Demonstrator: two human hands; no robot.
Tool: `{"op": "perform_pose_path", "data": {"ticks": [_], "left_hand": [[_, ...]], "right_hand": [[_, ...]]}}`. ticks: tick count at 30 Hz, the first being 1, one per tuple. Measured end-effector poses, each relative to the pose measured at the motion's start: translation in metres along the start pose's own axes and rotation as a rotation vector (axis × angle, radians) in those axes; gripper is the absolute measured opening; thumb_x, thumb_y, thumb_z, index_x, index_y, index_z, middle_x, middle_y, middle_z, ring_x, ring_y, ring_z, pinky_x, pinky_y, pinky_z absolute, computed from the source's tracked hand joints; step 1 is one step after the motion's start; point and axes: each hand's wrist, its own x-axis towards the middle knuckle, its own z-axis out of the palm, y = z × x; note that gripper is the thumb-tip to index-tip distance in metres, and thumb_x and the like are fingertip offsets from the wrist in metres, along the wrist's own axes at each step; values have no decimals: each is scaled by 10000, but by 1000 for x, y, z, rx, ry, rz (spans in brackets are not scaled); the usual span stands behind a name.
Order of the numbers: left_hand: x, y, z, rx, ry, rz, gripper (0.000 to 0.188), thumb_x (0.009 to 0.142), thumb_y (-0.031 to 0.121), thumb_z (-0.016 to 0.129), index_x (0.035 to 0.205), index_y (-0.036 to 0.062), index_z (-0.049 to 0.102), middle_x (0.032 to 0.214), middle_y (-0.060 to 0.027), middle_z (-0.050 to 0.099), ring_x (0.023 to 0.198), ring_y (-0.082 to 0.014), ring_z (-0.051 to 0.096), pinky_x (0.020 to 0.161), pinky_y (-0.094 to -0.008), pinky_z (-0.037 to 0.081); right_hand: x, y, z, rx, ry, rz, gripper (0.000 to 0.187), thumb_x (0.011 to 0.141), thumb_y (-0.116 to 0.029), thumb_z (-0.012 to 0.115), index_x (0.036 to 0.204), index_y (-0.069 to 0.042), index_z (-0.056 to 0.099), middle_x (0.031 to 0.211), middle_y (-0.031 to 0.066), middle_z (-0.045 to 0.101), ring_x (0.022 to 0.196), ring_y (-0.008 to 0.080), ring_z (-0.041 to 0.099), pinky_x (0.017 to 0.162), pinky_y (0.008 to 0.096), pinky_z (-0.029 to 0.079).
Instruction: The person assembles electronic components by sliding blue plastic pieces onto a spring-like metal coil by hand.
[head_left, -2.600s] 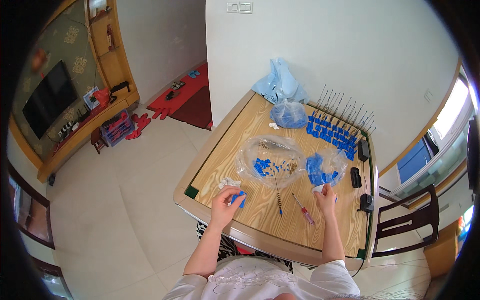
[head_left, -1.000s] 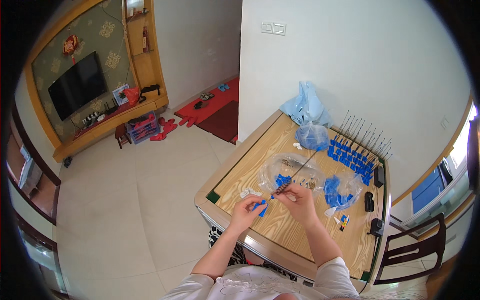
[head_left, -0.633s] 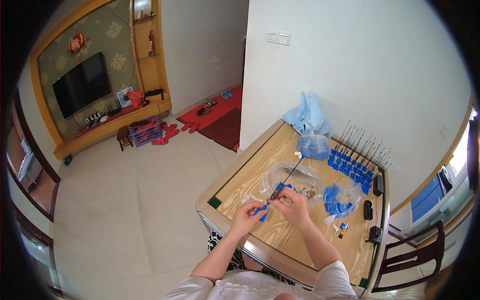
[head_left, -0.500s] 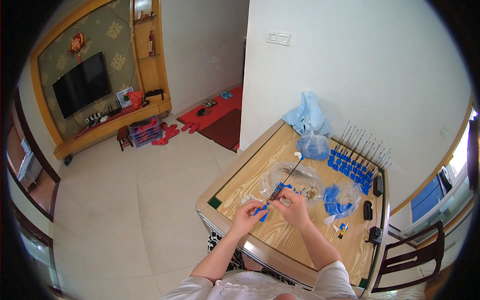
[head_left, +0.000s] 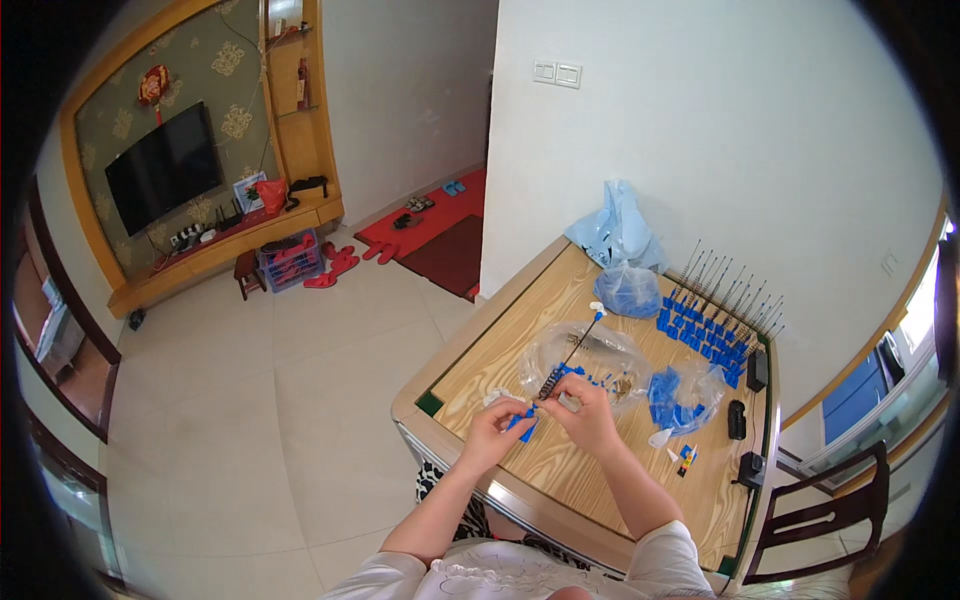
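Note:
Over the near part of the table, my left hand [head_left: 492, 432] is closed on a small blue plastic base piece [head_left: 523, 427]. Close beside it, my right hand [head_left: 583, 412] pinches the lower end of a thin dark rod with a coil spring [head_left: 549, 382] around it. The rod slants up and away to a small blue tip [head_left: 599, 316]. Base and spring end meet between my fingertips, where the fingers hide the joint. Just beyond lies an open clear plastic bag [head_left: 600, 345] of small blue and brass-coloured parts.
Rows of blue-based spring rods [head_left: 705, 325] stand at the table's far right. Bags of blue pieces [head_left: 685, 402] lie nearer. A light blue bag [head_left: 617, 228] sits at the far corner. Black boxes [head_left: 752, 468] line the right edge, by a dark chair [head_left: 825, 515].
The rod's upper end has shifted slightly left and down. Both hands stay almost in place, keeping their grip on the base and the spring rod.

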Motion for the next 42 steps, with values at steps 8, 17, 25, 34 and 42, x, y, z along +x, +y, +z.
{"op": "perform_pose_path", "data": {"ticks": [8, 17, 25, 34, 42], "left_hand": [[0, -3, -1, 74, 12, 13, 110, 753, -28, 650, 853, -23, 603, 896, -27, 566, 752, -64, 487, 670, -184, 390], [0, -6, -3, 66, -8, 11, 121, 748, -20, 659, 857, -15, 606, 893, -26, 567, 757, -66, 494, 676, -187, 394], [0, -5, -3, 88, -35, 16, 131, 764, -3, 653, 884, -22, 601, 935, -63, 571, 846, -113, 553, 749, -217, 444], [1, -3, -4, 127, -43, 21, 134, 755, 3, 661, 872, -15, 600, 926, -67, 572, 851, -121, 549, 743, -221, 439], [1, -6, -6, 110, -36, 16, 126, 755, -7, 658, 865, -16, 599, 934, -67, 569, 859, -126, 552, 749, -225, 444]], "right_hand": [[1, 1, 0, -17, -28, -4, 118, 712, -24, 675, 770, 14, 579, 775, 84, 601, 750, 194, 571, 693, 284, 436], [3, 8, -3, 25, -62, -45, 130, 707, -29, 682, 770, 11, 576, 774, 82, 600, 743, 183, 568, 683, 277, 437], [-2, 23, 5, 119, 7, 45, 127, 722, -35, 681, 761, 15, 571, 762, 72, 607, 713, 137, 562, 674, 256, 438], [-5, 31, 14, 282, 114, 122, 123, 720, -28, 683, 739, 7, 567, 708, 37, 588, 693, 98, 540, 665, 235, 428], [-6, 19, 10, 248, 180, 50, 122, 729, -36, 682, 738, 2, 567, 706, 32, 582, 692, 95, 536, 656, 229, 418]]}}
